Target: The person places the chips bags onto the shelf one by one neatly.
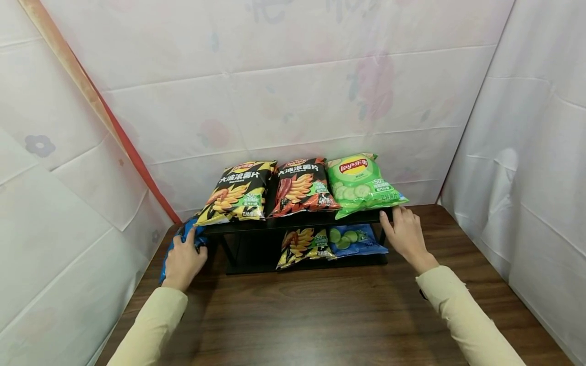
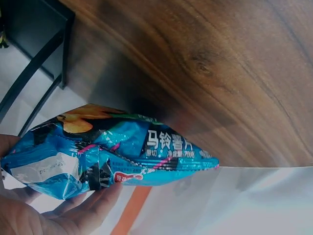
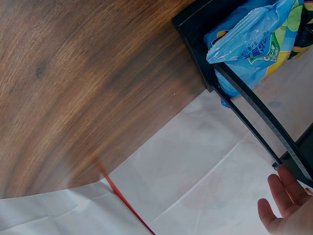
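My left hand (image 1: 184, 262) grips a blue chip bag (image 2: 117, 152) at the left end of a black two-tier rack (image 1: 293, 221). In the left wrist view the bag lies between thumb and fingers, its seam and white label facing the camera. My right hand (image 1: 407, 236) touches the right end of the upper shelf with relaxed fingers (image 3: 288, 183) and holds no bag. On that shelf lie a yellow-and-black chip bag (image 1: 238, 193), a red-and-black one (image 1: 304, 187) and a green one (image 1: 361, 185).
Another yellow-and-black bag (image 1: 305, 246) and a light blue bag (image 3: 259, 49) sit on the lower shelf. The rack stands toward the back of a brown wooden table (image 1: 293, 315). White curtains (image 1: 293, 101) enclose the back and sides, with an orange-red strip (image 1: 123, 137) at left.
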Demonstrator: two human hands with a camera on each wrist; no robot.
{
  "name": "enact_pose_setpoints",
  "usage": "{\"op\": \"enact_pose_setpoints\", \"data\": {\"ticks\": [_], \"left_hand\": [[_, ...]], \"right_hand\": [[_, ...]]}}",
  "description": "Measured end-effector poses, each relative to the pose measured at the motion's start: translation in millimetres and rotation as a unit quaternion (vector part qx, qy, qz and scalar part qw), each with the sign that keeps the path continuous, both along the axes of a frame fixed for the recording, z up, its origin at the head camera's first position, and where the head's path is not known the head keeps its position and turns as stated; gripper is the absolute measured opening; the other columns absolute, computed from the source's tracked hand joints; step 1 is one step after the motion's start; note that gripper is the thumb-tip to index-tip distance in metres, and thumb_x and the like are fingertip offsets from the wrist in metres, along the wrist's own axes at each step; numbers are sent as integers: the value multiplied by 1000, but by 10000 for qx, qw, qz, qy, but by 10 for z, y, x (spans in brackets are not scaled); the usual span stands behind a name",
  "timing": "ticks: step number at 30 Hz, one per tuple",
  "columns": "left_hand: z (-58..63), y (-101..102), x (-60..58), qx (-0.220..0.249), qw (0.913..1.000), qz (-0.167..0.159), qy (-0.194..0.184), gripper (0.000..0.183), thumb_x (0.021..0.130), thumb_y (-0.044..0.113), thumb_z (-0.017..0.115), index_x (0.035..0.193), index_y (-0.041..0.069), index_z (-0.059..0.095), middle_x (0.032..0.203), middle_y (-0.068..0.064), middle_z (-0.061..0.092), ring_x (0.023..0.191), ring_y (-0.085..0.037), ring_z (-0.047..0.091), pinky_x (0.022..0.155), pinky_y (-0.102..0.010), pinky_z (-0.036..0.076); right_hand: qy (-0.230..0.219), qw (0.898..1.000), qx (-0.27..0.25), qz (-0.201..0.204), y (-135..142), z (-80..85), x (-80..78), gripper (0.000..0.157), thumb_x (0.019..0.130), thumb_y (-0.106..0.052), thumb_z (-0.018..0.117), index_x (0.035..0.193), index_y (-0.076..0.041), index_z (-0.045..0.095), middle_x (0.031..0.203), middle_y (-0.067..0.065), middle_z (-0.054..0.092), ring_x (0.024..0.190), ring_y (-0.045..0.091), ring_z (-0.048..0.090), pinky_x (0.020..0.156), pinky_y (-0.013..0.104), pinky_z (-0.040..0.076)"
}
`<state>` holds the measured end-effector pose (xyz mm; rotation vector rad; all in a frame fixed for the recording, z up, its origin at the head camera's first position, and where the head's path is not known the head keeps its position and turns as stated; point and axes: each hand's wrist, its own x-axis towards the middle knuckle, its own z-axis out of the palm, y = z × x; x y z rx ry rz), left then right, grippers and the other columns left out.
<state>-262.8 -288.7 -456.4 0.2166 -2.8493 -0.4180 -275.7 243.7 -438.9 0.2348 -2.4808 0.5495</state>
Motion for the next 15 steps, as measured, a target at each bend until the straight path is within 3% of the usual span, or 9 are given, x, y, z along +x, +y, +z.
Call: {"op": "enact_pose_setpoints", "data": {"ticks": [4, 15], "left_hand": [[39, 3, -4, -8, 10000, 73, 45, 67, 86, 28, 45, 145, 9, 23, 123, -38, 34, 76, -55, 52, 61, -61, 45], [118, -24, -9, 164, 9996, 236, 53, 63, 88, 32, 42, 144, 7, 25, 125, -38, 32, 77, -55, 53, 62, -60, 45]], "right_hand": [[39, 10000, 9, 2, -2, 9, 5, 55, 97, -37, 36, 125, 8, 46, 94, 25, 56, 87, 43, 52, 79, 60, 38], [-8, 10000, 20, -27, -6, 14, 9, 55, 96, -38, 36, 124, 8, 46, 96, 26, 56, 88, 43, 52, 79, 60, 37]]}}
